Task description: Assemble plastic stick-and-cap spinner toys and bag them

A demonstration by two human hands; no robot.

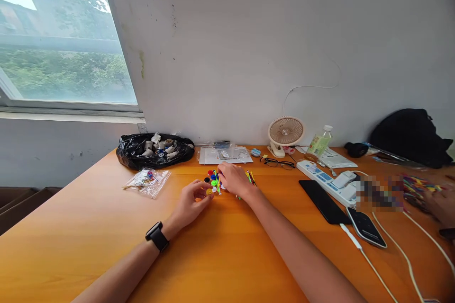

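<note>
A small pile of colourful plastic pieces, some round and some stick-like, lies on the wooden table. At its left edge is my left hand, its thumb and fingers curved and apart. A yellow round piece lies at those fingertips; whether they touch it I cannot tell. My right hand reaches over the pile from the right, palm down, and its fingertips are hidden. More thin coloured sticks show just beyond the right hand.
Left of the pile are a clear bag of small parts and a black plastic bag. Behind stand a fan and a bottle. A power strip, phone and cables lie right, near another person's hand.
</note>
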